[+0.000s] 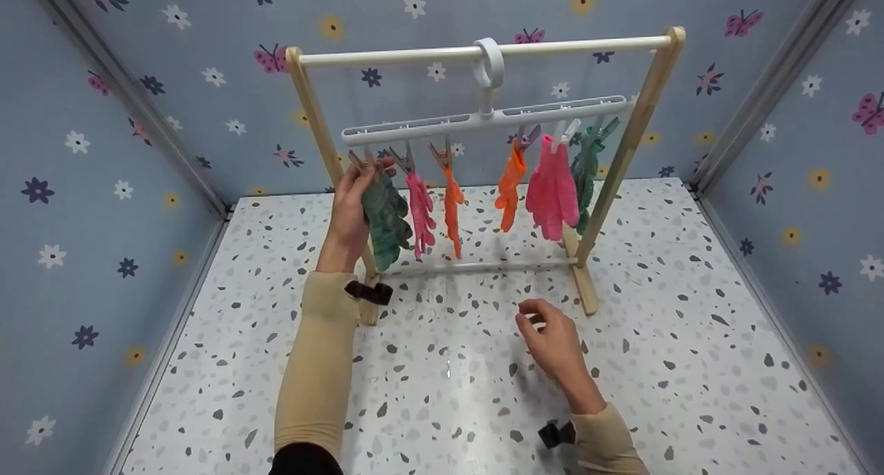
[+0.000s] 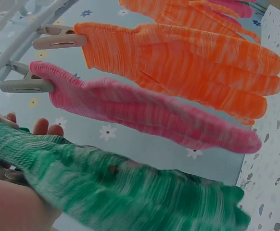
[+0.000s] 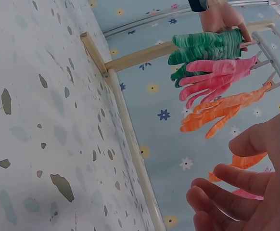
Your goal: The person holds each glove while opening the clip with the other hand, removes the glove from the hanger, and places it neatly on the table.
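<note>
gloves (image 1: 552, 192) above speckled surface (image 1: 663, 337); flowered blue walls (image 1: 221, 19)

Set in a small booth-like enclosure, not further identifiable; recognizable by flower-and-butterfly panels (image 1: 456, 19) behind and on either side of the wooden rack (image 1: 630, 150), metal corner strips (image 1: 769, 81) flanking it, and a speckled surface (image 1: 456, 309) beneath.
</note>
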Demonstrator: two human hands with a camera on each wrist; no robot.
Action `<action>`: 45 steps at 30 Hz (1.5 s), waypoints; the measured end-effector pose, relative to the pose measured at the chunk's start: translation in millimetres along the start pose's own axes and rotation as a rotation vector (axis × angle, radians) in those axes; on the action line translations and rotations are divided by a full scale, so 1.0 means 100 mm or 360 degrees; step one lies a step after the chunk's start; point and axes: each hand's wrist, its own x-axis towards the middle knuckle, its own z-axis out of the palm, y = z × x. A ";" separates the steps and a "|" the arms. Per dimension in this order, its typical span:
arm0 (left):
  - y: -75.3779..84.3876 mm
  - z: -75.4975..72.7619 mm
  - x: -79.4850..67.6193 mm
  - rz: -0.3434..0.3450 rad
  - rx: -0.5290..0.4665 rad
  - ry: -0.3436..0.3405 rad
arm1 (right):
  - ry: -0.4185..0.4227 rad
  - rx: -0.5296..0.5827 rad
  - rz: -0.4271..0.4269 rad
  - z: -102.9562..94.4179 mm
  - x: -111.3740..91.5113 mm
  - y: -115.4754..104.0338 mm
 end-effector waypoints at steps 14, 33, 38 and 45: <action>0.13 -0.10 -0.24 0.0122 -0.0004 -0.0257 | 0.0007 0.0021 -0.0167 -0.01 0.06 -0.09; 0.11 -0.21 -0.29 0.0195 -0.0008 -0.0408 | -0.0005 0.0051 -0.0344 0.07 0.17 -0.47; 0.11 -0.19 -0.28 0.0213 0.0032 -0.0406 | 0.0009 0.0070 -0.0503 0.15 0.24 -0.67; 0.14 -0.19 -0.27 0.0216 0.0104 -0.0400 | 0.0030 0.0179 -0.0718 0.28 0.38 -0.95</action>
